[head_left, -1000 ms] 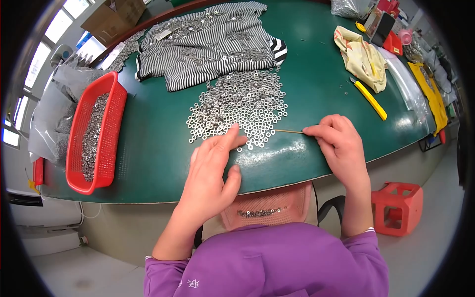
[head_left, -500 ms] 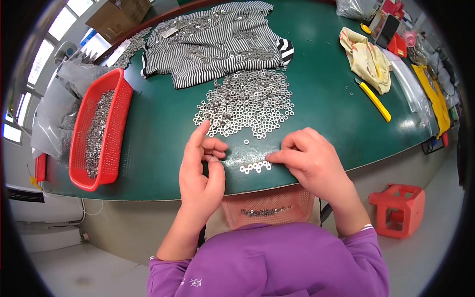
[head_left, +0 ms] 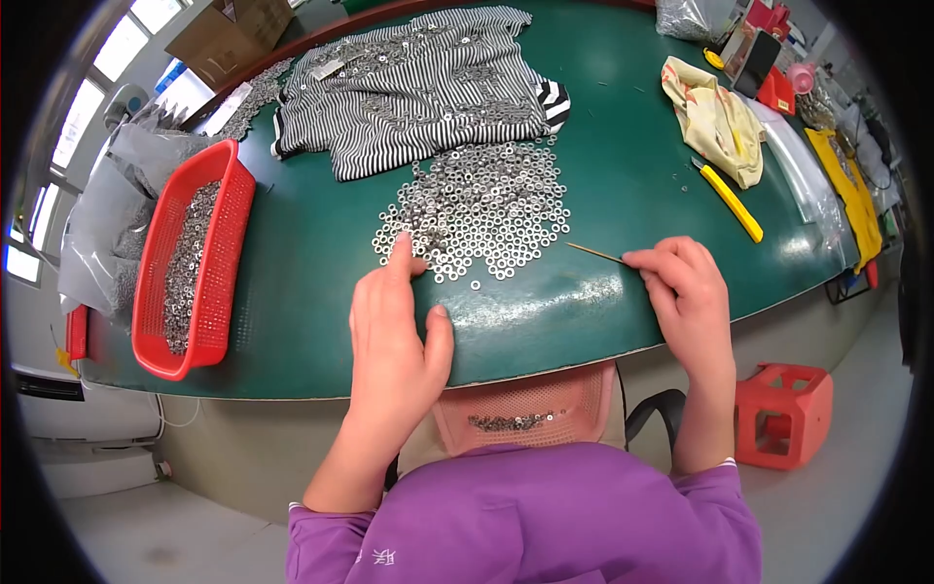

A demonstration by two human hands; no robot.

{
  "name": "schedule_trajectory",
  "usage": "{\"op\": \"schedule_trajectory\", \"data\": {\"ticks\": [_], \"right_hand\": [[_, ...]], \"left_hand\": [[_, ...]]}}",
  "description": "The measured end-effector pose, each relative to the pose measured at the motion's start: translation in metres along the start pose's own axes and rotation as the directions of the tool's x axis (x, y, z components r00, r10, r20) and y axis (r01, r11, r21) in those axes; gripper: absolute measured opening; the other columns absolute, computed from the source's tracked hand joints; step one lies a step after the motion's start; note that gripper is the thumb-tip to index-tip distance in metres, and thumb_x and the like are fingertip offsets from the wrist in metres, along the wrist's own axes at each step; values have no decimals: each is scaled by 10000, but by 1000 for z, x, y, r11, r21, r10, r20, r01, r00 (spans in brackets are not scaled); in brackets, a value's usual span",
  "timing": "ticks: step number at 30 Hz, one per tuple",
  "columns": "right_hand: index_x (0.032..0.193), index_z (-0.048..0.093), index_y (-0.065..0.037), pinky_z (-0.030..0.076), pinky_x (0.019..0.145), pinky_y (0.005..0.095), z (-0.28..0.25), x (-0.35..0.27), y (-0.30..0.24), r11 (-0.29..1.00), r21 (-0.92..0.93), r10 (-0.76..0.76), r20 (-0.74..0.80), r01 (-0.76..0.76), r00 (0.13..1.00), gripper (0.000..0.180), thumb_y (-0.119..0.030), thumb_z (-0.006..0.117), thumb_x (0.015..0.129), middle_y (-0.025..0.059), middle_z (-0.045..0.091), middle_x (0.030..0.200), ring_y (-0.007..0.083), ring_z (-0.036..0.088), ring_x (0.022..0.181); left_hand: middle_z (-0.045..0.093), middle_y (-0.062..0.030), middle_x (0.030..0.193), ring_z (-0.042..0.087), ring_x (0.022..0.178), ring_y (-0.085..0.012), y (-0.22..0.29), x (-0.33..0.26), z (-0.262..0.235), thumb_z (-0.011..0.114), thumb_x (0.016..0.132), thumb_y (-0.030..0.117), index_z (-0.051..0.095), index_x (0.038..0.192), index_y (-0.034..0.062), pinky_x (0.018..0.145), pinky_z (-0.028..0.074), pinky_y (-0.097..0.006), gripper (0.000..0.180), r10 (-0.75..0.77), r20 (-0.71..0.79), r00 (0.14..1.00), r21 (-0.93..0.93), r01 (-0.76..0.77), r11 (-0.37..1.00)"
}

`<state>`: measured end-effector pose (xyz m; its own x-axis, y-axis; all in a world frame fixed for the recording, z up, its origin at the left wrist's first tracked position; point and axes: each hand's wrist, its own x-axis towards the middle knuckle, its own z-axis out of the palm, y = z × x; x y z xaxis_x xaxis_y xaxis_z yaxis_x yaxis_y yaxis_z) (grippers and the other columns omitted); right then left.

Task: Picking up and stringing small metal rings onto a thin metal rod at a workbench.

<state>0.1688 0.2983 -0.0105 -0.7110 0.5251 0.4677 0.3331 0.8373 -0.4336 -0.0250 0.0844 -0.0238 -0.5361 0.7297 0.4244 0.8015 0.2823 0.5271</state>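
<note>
My right hand (head_left: 686, 292) is closed in a pinch on a thin brownish stick (head_left: 595, 253), whose tip points left toward the pile. Small ring-shaped metal pieces (head_left: 486, 214) lie in a broad, shallow pile on the green table. Just in front of the pile, a single metal ring (head_left: 476, 285) lies apart. My left hand (head_left: 394, 326) is open at the pile's near left edge, index finger stretched over it and thumb apart. Below the table edge, a pink mesh basket (head_left: 574, 389) sits at my lap with several metal rings inside.
A red basket (head_left: 243, 195) of metal pieces stands at the left. Behind the pile lies a striped cloth garment (head_left: 360, 146) with more pieces on it. A yellow utility knife (head_left: 732, 202) and a cream cloth (head_left: 715, 122) lie at the right. A red stool (head_left: 786, 414) stands on the floor.
The short cluster of rings near the table's front edge is no longer there. My right hand has moved right, and the stick now shows in it. My left hand has shifted slightly right.
</note>
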Motion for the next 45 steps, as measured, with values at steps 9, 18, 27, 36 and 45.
{"op": "schedule_trajectory", "data": {"ticks": [9, 18, 27, 36, 45], "right_hand": [[935, 722, -116, 486, 729, 350, 24, 14, -33, 988, 115, -121, 135, 106, 983, 240, 32, 665, 754, 34, 580, 864, 238, 572, 848], [937, 713, -137, 479, 713, 372, 40, 16, -51, 952, 217, -255, 164, 217, 953, 210, -19, 660, 772, 29, 559, 870, 248, 549, 830], [910, 740, -161, 460, 676, 336, 14, -5, -41, 874, 371, -429, 285, 315, 857, 238, -45, 710, 703, -10, 564, 784, 214, 559, 740], [944, 722, -99, 490, 740, 362, 2, 9, 9, 999, 45, 8, 32, -9, 999, 193, 0, 669, 788, 60, 598, 861, 258, 590, 848], [932, 716, -132, 501, 736, 362, 21, 19, -18, 991, 78, -118, 115, 109, 986, 202, -8, 669, 780, 33, 585, 873, 247, 579, 852]], "left_hand": [[625, -105, 1075, 578, 994, -212, 3, 0, -1, 515, 800, -103, 421, 1439, 14, 911, 462, -333, 656, 30, 78, 997, -252, -10, 968], [647, -81, 850, 598, 777, -196, 0, -5, 2, 489, 820, -120, 529, 1343, -4, 719, 501, -306, 538, -119, 1, 993, -385, 110, 916], [642, -94, 967, 582, 808, -157, -2, -10, -3, 490, 799, -111, 500, 1363, -4, 760, 500, -292, 574, -160, -60, 985, -423, 120, 898], [591, -141, 1219, 522, 1143, -319, 5, 9, 5, 555, 799, -39, 374, 1444, -22, 1010, 388, -437, 670, 70, 75, 995, -88, -63, 994], [635, -135, 1180, 589, 1072, -236, 4, 6, 2, 464, 810, -99, 370, 1468, 2, 983, 446, -371, 672, 50, 153, 987, -371, 11, 929]]}}
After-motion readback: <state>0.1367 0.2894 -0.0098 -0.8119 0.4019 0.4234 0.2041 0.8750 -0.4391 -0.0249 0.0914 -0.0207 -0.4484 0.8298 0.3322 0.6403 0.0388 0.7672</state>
